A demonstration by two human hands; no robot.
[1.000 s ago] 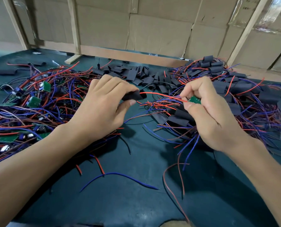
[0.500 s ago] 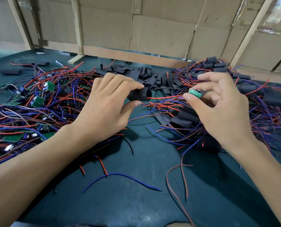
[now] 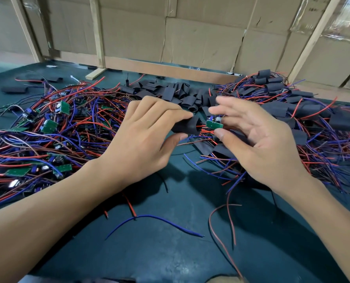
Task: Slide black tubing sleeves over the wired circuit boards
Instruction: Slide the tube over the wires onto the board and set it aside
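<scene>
Nearest me, loose blue wire (image 3: 155,223) on green mat (image 3: 170,258). My left hand (image 3: 143,137) pinches black sleeve (image 3: 186,126), mouth facing right. My right hand (image 3: 257,139) pinches green board (image 3: 214,125) just beside it, other fingers spread. Beyond: sleeve pile (image 3: 170,91); unsleeved boards (image 3: 47,127) left.

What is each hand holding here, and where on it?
Left hand pinches a black sleeve round its middle; right hand pinches a green circuit board by its right end.
</scene>
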